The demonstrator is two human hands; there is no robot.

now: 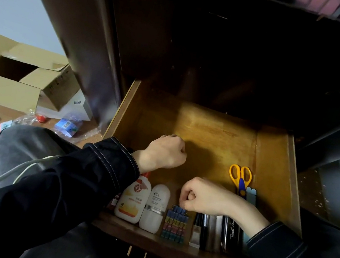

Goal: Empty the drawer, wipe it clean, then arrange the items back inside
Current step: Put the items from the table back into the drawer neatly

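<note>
Nudging the binder clips [175,224] straight beside the white bottle [155,207] at the drawer's [275,175] front suits the right hand [201,195], its curled grip at their top end, hold unclear, while the left hand [166,152], fisted mid-drawer with contents hidden, stays clear.

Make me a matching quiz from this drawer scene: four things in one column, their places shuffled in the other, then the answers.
1 scissors
2 binder clips
3 cardboard box
4 orange-label bottle

A outside the drawer, flaps open
B drawer front, left side
C near the drawer's right wall
D drawer front, middle

Pairs: 1-C, 2-D, 3-A, 4-B.
</note>
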